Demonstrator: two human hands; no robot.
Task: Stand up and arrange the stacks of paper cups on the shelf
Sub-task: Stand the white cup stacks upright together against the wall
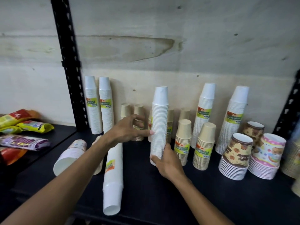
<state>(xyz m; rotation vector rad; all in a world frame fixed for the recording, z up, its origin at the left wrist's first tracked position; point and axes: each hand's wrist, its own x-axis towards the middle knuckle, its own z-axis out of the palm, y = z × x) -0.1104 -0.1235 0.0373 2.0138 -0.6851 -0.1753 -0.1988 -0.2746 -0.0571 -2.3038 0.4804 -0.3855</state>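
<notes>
R hand grips the base of the tall white stack, fingers curled round its bottom rim. Stack is upright, base on or just above the shelf; can't tell which. L hand sits at mid-height on the stack's left side, a straight fingertip touching the wall, the other fingers loosely bent and holding nothing, so it steadies, doesn't grip.

Key relation for the next move, as I judge it: the fallen white stack lies just below and left of the L forearm, long axis running front-to-back on the shelf, open end toward the viewer. L hand is the nearer one; R would have to cross over. Two more fallen stacks, a pale one and a tan one, lie further left, also on L's side.

Standing stacks line the back wall and the right side.
</notes>
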